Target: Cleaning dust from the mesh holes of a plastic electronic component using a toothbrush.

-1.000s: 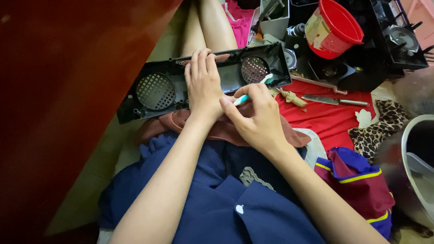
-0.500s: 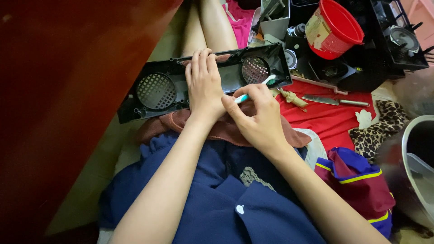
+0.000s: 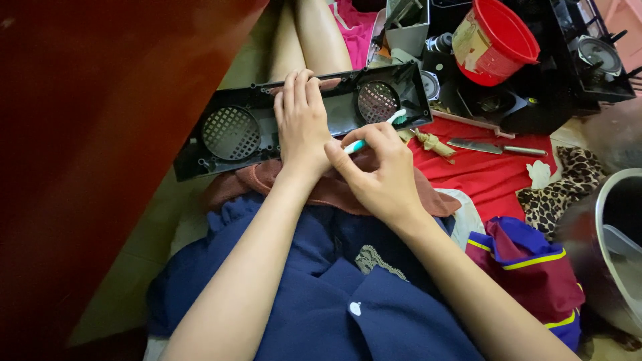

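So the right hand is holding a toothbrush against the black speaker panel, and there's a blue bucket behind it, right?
Not quite: the bucket is red, not blue, as the head view shows. The rest holds: the right hand holds a toothbrush against the black speaker panel.
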